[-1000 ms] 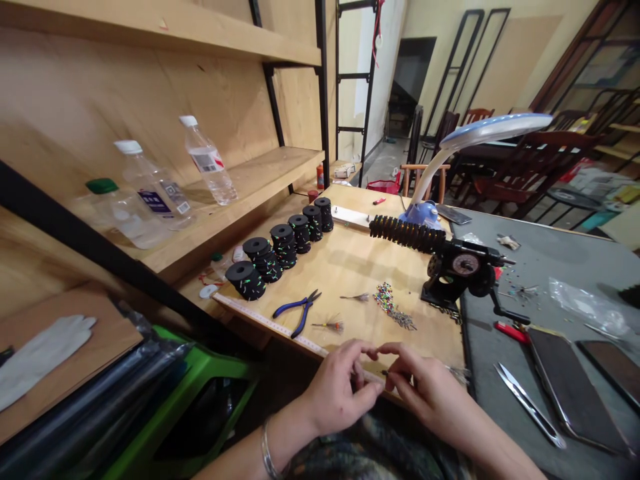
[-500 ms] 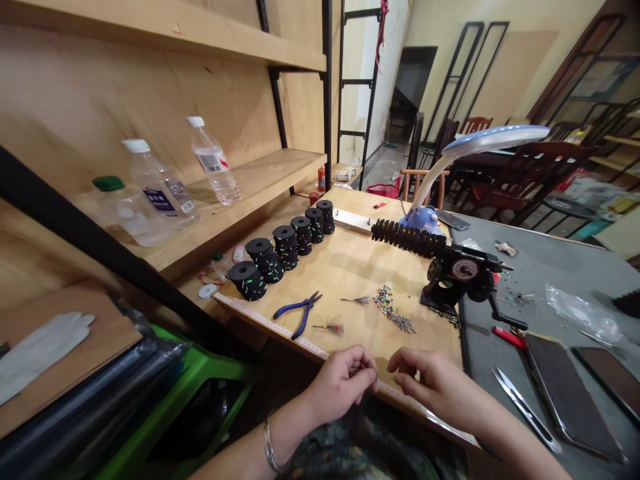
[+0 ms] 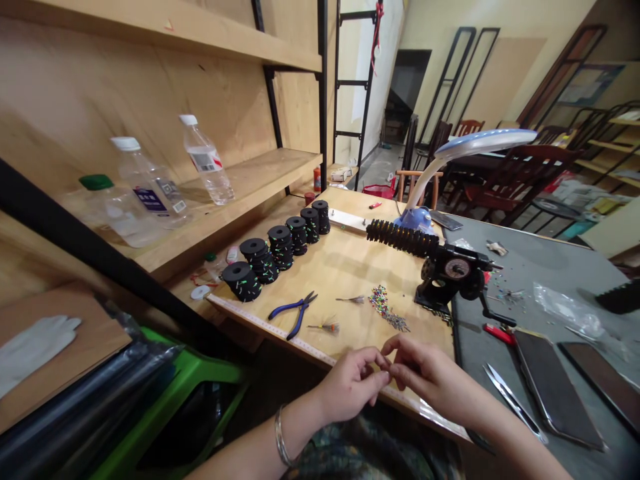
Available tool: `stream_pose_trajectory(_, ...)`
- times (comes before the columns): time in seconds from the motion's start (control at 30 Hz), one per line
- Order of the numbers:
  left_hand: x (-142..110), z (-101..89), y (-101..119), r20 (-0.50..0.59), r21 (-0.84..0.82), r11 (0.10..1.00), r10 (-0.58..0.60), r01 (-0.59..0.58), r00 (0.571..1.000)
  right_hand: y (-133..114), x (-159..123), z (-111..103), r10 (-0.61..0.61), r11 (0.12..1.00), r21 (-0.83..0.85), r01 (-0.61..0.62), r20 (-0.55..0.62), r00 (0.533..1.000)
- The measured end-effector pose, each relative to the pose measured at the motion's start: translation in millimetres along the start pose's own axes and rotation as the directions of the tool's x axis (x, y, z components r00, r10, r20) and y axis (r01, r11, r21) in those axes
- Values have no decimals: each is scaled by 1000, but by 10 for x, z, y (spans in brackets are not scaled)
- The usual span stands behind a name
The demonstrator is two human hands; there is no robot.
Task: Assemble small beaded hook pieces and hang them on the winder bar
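Note:
My left hand (image 3: 354, 380) and my right hand (image 3: 416, 365) meet at the front edge of the wooden board (image 3: 350, 267). Thumb and fingers are pinched on each hand, and the fingertips touch or nearly touch. Whatever they hold is too small or hidden to make out. Just beyond them lie a heap of small coloured beads with metal pieces (image 3: 387, 308), a small bundle of wires with an orange tip (image 3: 327, 327) and a thinner bundle (image 3: 351, 299). Blue-handled pliers (image 3: 295, 313) rest to the left.
Black spools (image 3: 241, 281) stand in a row at the left. A hand-cranked winder (image 3: 453, 270) stands at the right, by a blue lamp (image 3: 415, 219). Thread snips (image 3: 515, 403) and phones (image 3: 560, 390) lie on the grey table. Bottles (image 3: 205, 160) stand on the shelf.
My hands have come together, the right moving left and the left moving right, until the fingertips meet. The whole view has shifted slightly; the things on the board have not moved.

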State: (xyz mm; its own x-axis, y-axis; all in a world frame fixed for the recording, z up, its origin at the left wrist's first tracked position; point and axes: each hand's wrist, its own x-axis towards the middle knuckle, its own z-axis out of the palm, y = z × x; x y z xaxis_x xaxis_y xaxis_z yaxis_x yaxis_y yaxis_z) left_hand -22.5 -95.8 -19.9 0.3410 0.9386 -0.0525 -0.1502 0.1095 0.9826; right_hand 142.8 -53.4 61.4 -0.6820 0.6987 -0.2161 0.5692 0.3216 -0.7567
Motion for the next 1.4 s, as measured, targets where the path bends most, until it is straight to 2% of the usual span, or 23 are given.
stream_pose_trajectory(0.1, 4, 5, 30, 12, -41, 999, -1, 2, 1000, -5, -9, -38, -4, 1000, -16, 3, -13, 1000)
stream_pose_trajectory(0.27, 10, -15, 57, -17, -75, 997, -13, 12, 1000, 46, -21, -100, -11, 969, -247, 1, -40, 999)
stream_pose_trajectory(0.43, 37, 5, 52, -63, -52, 998, -22, 19, 998, 69, -33, -100, -69, 941, -334, 50, -45, 997)
stream_pose_trajectory(0.73, 48, -4, 0, -69, -68, 997, -51, 47, 996, 84, -64, -128, -90, 953, -298, 55, -104, 991)
stream_pose_trajectory(0.97, 64, 4, 60, 3, -146, 989, -20, 20, 1000, 97, -37, -103, -81, 974, -222, 53, -116, 990)
stream_pose_trajectory(1.1, 60, 14, 109, -39, -115, 993, -31, 26, 999, 84, -30, -108, -71, 974, -222, 45, -111, 991)
stream_pose_trajectory(1.23, 38, 18, 137, -59, -105, 994, 13, -19, 998, 83, -25, -92, -65, 972, -230, 38, -111, 992)
stream_pose_trajectory(1.4, 11, 25, 199, -100, 14, 998, 61, -60, 993, 60, -8, -50, -61, 981, -190, 37, -123, 991)
